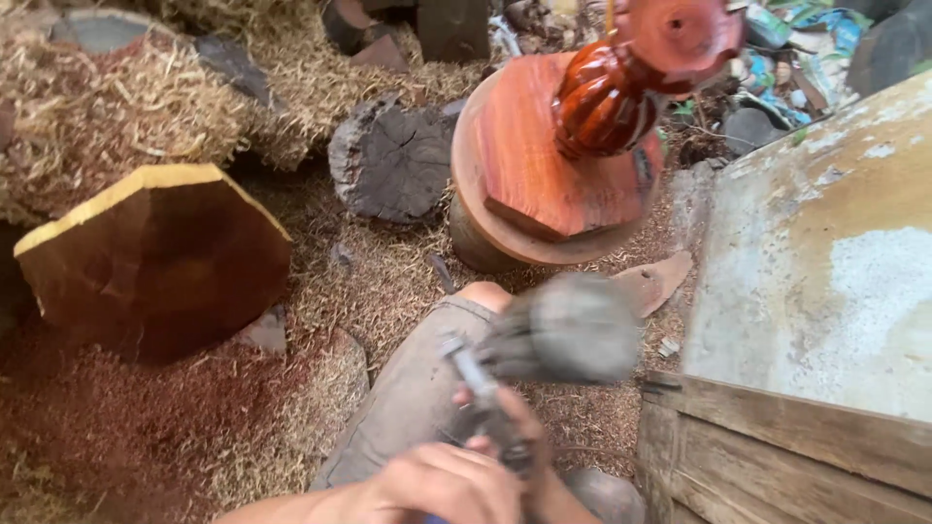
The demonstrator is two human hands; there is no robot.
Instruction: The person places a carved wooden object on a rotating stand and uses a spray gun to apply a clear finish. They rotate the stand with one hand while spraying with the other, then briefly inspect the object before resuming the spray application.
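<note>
The big reddish wood block and round stump under the carved red piece crowd the sawdust floor; the wooden bench edge closes the right. Both hands, left and right, seem clamped close together on a blurred brush-like tool over the knee. It might slip and graze the leg.

I logged a turned wooden piece, glossy red-brown; a smooth matt reddish wood slab; a rough grey log end; a dark, yellow-edged block; coarse shavings; a blurred grey tool.
</note>
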